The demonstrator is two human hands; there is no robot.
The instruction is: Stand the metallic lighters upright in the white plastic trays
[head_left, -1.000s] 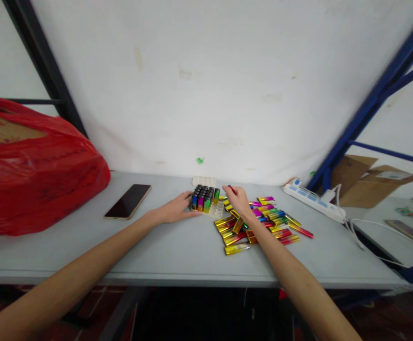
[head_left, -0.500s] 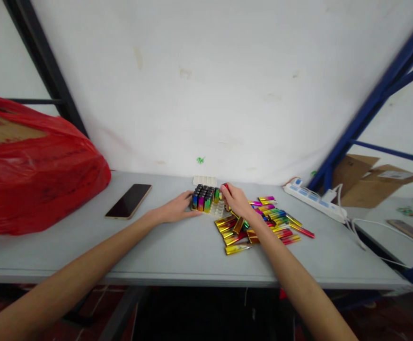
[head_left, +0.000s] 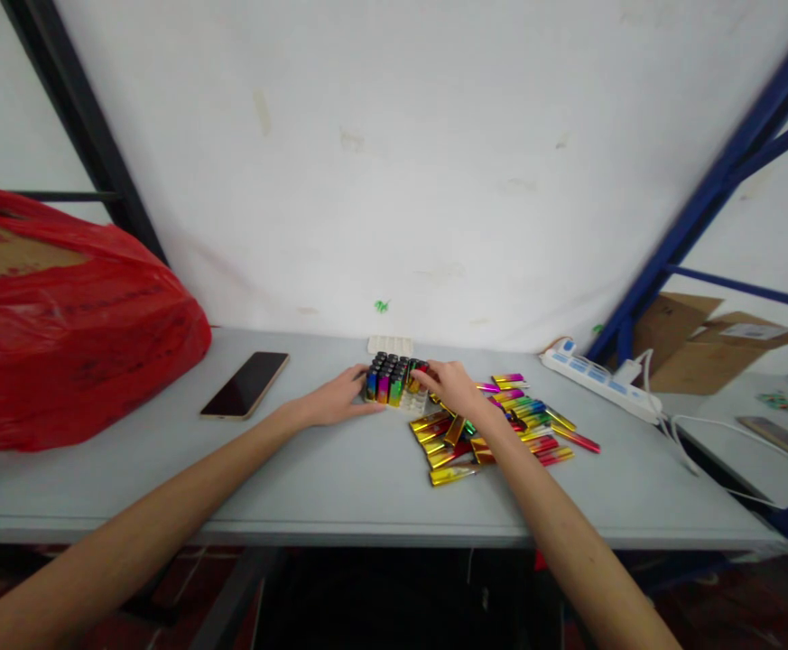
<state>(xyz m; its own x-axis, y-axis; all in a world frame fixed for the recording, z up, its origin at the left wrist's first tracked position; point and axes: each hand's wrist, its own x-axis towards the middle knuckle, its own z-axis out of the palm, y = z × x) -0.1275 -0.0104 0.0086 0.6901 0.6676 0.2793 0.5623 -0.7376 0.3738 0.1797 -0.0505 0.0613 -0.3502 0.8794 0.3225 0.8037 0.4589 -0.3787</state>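
Several shiny coloured lighters with black tops (head_left: 384, 384) stand upright in a pale tray (head_left: 413, 403). Around the tray's left side rests my left hand (head_left: 336, 397), its thumb and fingers apart. My right hand (head_left: 451, 388) is closed on a red-topped lighter (head_left: 420, 368) at the tray's right part, beside the standing ones. To the right, partly under my right forearm, lies a loose pile of metallic gold, red, blue and purple lighters (head_left: 451, 454).
A dark phone (head_left: 246, 385) lies on the grey table (head_left: 339, 487). Far left is a red plastic bag (head_left: 88, 334). Behind the tray is another pale tray (head_left: 390, 346). A white power strip (head_left: 600, 385) and cardboard box (head_left: 691, 352) are on the right.
My right hand has moved slightly down and left, bringing the lighter into the tray's right part. My left hand has stayed at the tray's side.
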